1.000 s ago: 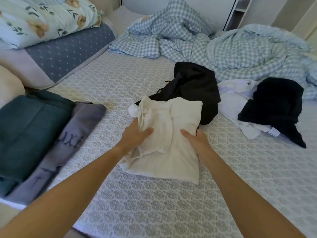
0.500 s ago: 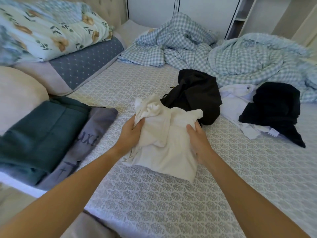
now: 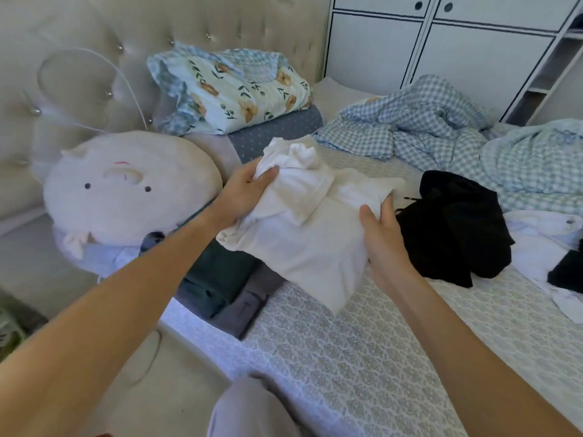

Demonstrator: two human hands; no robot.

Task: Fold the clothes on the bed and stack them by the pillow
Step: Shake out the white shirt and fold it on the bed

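A folded cream garment [image 3: 309, 228] hangs in the air above the bed [image 3: 362, 357], held from both sides. My left hand [image 3: 249, 190] grips its bunched left edge. My right hand [image 3: 380, 234] holds its right edge, thumb on top. Under the garment's left part lies a stack of folded clothes: a dark green piece [image 3: 217, 275] on a grey piece [image 3: 243, 310]. A round cream pig-face pillow [image 3: 126, 190] sits just left of the stack. Unfolded black clothes [image 3: 454, 225] and a white garment [image 3: 542, 247] lie to the right.
A floral folded quilt [image 3: 233, 89] on a dotted blue pillow [image 3: 277, 130] sits by the tufted headboard [image 3: 94, 42]. A crumpled blue checked blanket [image 3: 441, 130] fills the far right of the bed. White wardrobe doors [image 3: 441, 42] stand behind. The bed's near-left edge drops to the floor.
Both hands have lifted the cream garment off the bed and carried it left, over the folded stack. The view has swung left, bringing the pig pillow and headboard into sight.
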